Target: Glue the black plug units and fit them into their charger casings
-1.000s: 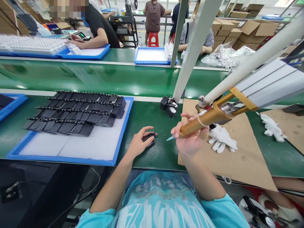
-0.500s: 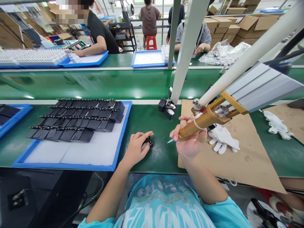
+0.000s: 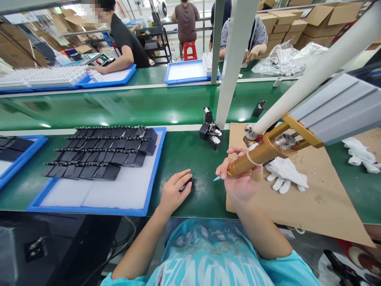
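My left hand (image 3: 175,190) is closed on a small black plastic adapter housing (image 3: 187,184) on the green bench, its fingers covering most of it. My right hand (image 3: 238,174) is wrapped around a gold cylindrical tool (image 3: 247,161) that hangs from a grey body. The tool's pale blue tip (image 3: 217,178) points down and left, a short way right of the housing and apart from it. Beyond my hands lies a small pile of black housings (image 3: 210,133) with white parts and wires.
A blue-rimmed tray (image 3: 153,180) at left carries rows of black housings (image 3: 104,151). White gloves (image 3: 285,174) lie on cardboard (image 3: 324,210) at right. A slanting white pole (image 3: 312,71) and an upright post (image 3: 235,59) cross my view. Co-workers sit past the green belt (image 3: 133,105).
The housing under my left hand has turned, and its face now looks smoother. On the belt, black housings have shifted left and show more. My right hand keeps its grip on the tool.
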A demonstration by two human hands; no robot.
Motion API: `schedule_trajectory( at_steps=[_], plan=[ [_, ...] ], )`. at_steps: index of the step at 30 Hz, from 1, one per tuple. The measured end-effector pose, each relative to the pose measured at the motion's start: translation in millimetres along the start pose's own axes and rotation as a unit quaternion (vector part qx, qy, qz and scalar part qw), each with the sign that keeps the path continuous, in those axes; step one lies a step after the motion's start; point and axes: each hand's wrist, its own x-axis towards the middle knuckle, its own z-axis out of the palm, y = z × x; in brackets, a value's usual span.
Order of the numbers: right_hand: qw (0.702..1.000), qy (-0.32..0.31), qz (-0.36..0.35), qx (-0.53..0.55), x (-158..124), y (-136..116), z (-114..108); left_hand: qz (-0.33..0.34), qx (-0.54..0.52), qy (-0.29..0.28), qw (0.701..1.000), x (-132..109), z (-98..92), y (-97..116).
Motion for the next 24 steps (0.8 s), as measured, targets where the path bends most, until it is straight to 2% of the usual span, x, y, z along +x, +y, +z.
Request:
schedule_trajectory(
  at_steps=[8, 12, 14, 17, 20, 24],
  plan=[
    [1.000, -0.010, -0.002, 0.007, -1, 1, -2, -0.103, -0.066, 0.015, 0.992, 5, 2.2, 11],
    [1.000, -0.013, -0.005, 0.014, -1, 1, -3, -0.154, -0.084, 0.065, 0.982, -1, 12.0, 17],
    [1.000, -0.017, -0.005, 0.020, -1, 1, -3, -0.149, -0.063, 0.074, 0.984, -3, 14.7, 17],
    [0.999, -0.021, -0.004, 0.025, -1, 1, -3, -0.119, -0.026, 0.058, 0.991, 0, 12.9, 16],
    [0.999, -0.024, -0.003, 0.026, -1, 1, -3, -0.127, -0.036, 0.038, 0.990, 7, 6.1, 16],
    [0.999, -0.030, 0.000, 0.035, -1, 0, -4, -0.173, -0.082, -0.056, 0.980, 14, -2.4, 17]
  ],
)
